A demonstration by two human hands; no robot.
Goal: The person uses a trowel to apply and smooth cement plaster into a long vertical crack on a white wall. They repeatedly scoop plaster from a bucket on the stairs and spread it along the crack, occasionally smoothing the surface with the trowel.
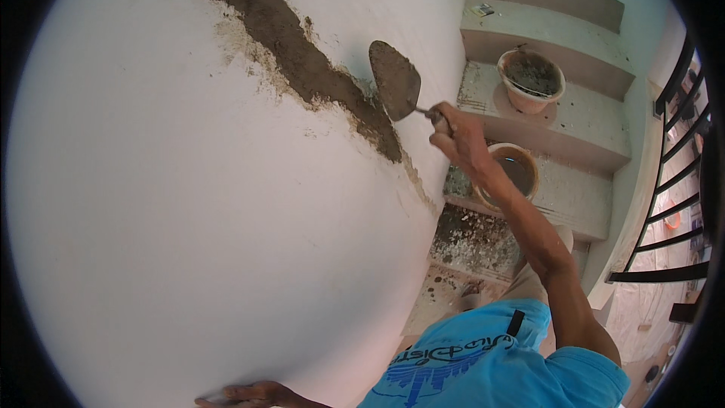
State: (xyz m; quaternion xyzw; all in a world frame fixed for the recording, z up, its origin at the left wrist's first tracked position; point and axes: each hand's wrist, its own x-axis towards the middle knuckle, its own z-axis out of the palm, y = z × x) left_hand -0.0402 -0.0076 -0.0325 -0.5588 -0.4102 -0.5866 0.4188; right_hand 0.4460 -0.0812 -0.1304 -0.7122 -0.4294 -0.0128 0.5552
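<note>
Trowel [394,79] — pointed steel blade, coated with grey mortar, flat against the white wall [189,204] just beside the lower end of the mortar-filled crack [302,60]. Short neck and handle at the blade's lower right, mostly hidden in the fist.

Right hand [453,132] — clenched around the trowel handle, arm stretched up from below the trowel.

Left hand [253,394] — far below the trowel, at the bottom edge of view, fingers spread flat on the wall, grasping nothing.

Handling, by judgement: blade stiff, thin, slightly springy; light on its own, heavier toward the tip when loaded. Wet mortar soft, apt to slide off if tilted. Best held at the handle, well clear of the gritty blade edge.

Nearby: orange bucket [531,79] of mortar on a stair step [589,117], right of the trowel; second bucket [513,170] with dark liquid below and right of it, partly behind the forearm. Mortar crumbs [472,242] on a lower step. Black railing [672,181] far right.
</note>
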